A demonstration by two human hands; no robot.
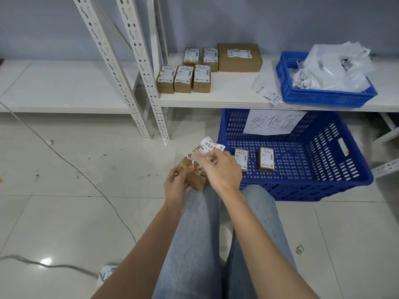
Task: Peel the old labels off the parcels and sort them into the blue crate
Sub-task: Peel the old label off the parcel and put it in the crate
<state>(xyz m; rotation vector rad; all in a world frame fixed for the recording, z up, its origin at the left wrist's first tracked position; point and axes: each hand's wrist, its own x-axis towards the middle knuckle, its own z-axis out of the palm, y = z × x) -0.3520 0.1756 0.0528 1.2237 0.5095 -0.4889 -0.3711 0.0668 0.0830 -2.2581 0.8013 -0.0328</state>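
The small brown parcel (pixel 195 176) sits over the person's knee, just left of the big blue crate (pixel 323 175) on the floor, so it is braced while its label comes away. The left hand (pixel 177 184) has its grip curled round the near end of the parcel, steadying it against the pull. The right hand (pixel 222 169) pinches the old label (pixel 210 147), which is lifted and bent upward, part of it apparently still stuck to the box top. Two small boxes (pixel 254 159) already lie in the crate, which carries a handwritten paper sign (pixel 273 123) on its far wall. On the shelf (pixel 226 93) above wait five more small labelled boxes (pixel 184 78) and a larger box (pixel 239 58), close enough to reach. A smaller blue basket (pixel 323 98) at the shelf's right end holds crumpled plastic bags, probably waste.
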